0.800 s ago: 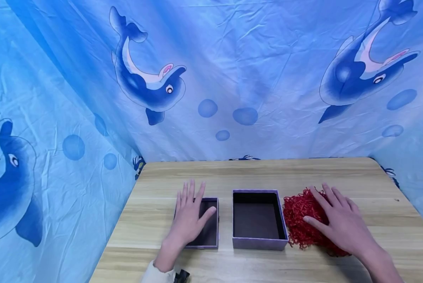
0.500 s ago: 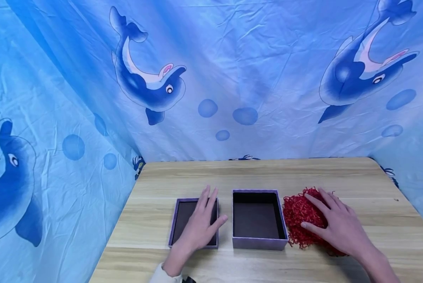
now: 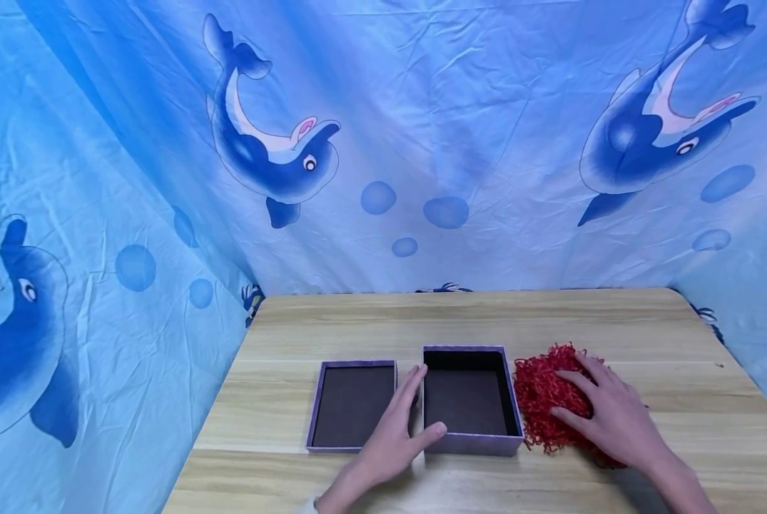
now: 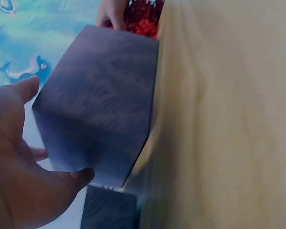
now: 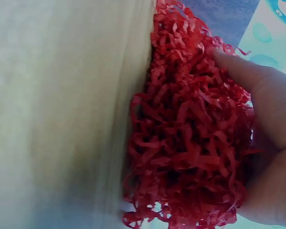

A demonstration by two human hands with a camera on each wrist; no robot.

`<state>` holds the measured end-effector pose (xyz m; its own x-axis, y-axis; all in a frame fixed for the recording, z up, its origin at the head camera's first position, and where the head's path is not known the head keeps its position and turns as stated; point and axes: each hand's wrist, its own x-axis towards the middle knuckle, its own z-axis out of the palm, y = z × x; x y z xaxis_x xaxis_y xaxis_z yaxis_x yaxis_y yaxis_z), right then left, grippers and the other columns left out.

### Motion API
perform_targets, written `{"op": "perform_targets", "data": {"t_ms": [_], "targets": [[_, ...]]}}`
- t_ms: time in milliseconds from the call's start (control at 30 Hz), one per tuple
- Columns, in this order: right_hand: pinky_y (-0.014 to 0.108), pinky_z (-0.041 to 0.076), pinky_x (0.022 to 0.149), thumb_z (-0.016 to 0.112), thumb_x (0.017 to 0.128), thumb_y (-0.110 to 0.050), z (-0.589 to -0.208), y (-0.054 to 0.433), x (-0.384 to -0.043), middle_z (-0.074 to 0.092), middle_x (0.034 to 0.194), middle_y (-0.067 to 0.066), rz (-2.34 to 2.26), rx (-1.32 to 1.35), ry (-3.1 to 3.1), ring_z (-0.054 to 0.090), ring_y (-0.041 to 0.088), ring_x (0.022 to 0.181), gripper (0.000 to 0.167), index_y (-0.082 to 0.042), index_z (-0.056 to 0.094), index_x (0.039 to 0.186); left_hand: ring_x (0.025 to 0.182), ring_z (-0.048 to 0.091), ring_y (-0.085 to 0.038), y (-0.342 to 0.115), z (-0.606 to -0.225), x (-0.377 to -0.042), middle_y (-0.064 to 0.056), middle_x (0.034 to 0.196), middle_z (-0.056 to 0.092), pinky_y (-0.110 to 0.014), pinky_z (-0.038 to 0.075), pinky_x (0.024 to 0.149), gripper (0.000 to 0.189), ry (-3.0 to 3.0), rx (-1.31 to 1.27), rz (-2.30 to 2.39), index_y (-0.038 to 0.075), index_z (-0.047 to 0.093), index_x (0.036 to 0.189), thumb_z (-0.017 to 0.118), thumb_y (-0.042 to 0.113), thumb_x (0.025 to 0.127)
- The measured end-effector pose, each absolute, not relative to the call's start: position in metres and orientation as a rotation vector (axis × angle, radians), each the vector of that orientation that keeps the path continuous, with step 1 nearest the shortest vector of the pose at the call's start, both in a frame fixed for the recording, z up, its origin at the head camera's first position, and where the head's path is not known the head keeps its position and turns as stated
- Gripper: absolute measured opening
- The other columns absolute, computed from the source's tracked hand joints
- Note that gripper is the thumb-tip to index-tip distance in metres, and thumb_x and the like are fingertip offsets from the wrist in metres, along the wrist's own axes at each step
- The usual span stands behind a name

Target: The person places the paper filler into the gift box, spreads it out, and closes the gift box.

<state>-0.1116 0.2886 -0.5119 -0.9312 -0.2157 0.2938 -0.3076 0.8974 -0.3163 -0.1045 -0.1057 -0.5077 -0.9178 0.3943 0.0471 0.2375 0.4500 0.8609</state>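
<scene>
A purple-edged box [image 3: 473, 444] with a dark interior stands open-topped on the table. My left hand [image 3: 392, 435] is at its left side, fingertips by the left rim and thumb by the near-left corner. In the left wrist view, the fingers and thumb stand spread around a corner of the box [image 4: 100, 86]. To the right of the box lies a heap of red shredded paper [image 3: 550, 392]. Over its right side, my right hand [image 3: 614, 414] rests with loosely bent fingers. The right wrist view has the thumb against the paper strips [image 5: 190, 119].
A shallow purple-edged lid [image 3: 351, 407] lies inside-up to the left of the box, partly covered by the left hand. The wooden table [image 3: 473, 318] ends at a blue dolphin-print cloth [image 3: 505, 143] behind and at the sides.
My left hand has moved right, from over the lid to the left side of the box. The right hand stays on the red shredded paper, its fingers slightly more bent.
</scene>
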Motion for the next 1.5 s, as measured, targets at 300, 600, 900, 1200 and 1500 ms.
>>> {"op": "perform_targets", "data": {"t_ms": [300, 600, 900, 1200, 1500], "targets": [[0.08, 0.047, 0.097, 0.095, 0.079, -0.007, -0.518, 0.29, -0.112, 0.062, 0.148, 0.029, 0.629, 0.391, -2.693, 0.057, 0.058, 0.13, 0.047, -0.003, 0.078, 0.123, 0.165, 0.03, -0.036, -0.092, -0.521, -0.095, -0.003, 0.183, 0.029, -0.07, 0.027, 0.129, 0.09, 2.514, 0.426, 1.647, 0.025, 0.026, 0.178, 0.076, 0.037, 0.104], [0.078, 0.05, 0.091, 0.088, 0.082, 0.006, -0.51, 0.293, -0.108, 0.064, 0.144, 0.031, 0.789, 0.276, -2.64, 0.059, 0.059, 0.126, 0.047, 0.004, 0.074, 0.126, 0.166, 0.024, -0.044, -0.084, -0.524, -0.093, -0.016, 0.183, 0.023, -0.054, 0.027, 0.13, 0.087, 2.331, 0.496, 1.94, 0.017, 0.025, 0.178, 0.074, 0.018, 0.106], [-0.001, 0.024, 0.101, 0.084, 0.084, 0.01, -0.499, 0.299, -0.11, 0.067, 0.144, 0.026, 0.876, 0.238, -2.518, 0.064, 0.054, 0.123, 0.052, -0.001, 0.072, 0.134, 0.169, 0.015, -0.035, -0.067, -0.531, -0.086, -0.007, 0.185, 0.019, -0.047, 0.012, 0.134, 0.089, 2.283, 0.345, 2.071, 0.022, 0.02, 0.179, 0.066, 0.014, 0.104], [0.087, 0.037, 0.101, 0.09, 0.085, -0.003, -0.502, 0.305, -0.114, 0.055, 0.152, 0.037, 0.919, 0.232, -2.587, 0.049, 0.066, 0.132, 0.05, 0.004, 0.072, 0.131, 0.17, 0.009, -0.018, -0.062, -0.541, -0.083, 0.005, 0.186, 0.015, -0.039, 0.006, 0.134, 0.082, 2.274, 0.279, 2.106, 0.033, 0.016, 0.18, 0.056, 0.015, 0.11], [0.089, 0.035, 0.099, 0.08, 0.103, -0.022, -0.512, 0.313, -0.116, 0.038, 0.161, 0.046, 1.039, 0.131, -2.762, 0.038, 0.074, 0.138, 0.053, 0.009, 0.065, 0.143, 0.168, 0.0, -0.001, -0.063, -0.554, -0.085, 0.002, 0.187, 0.004, -0.016, 0.001, 0.127, 0.068, 2.113, 0.436, 2.24, 0.029, 0.011, 0.18, 0.024, 0.016, 0.115]]}}
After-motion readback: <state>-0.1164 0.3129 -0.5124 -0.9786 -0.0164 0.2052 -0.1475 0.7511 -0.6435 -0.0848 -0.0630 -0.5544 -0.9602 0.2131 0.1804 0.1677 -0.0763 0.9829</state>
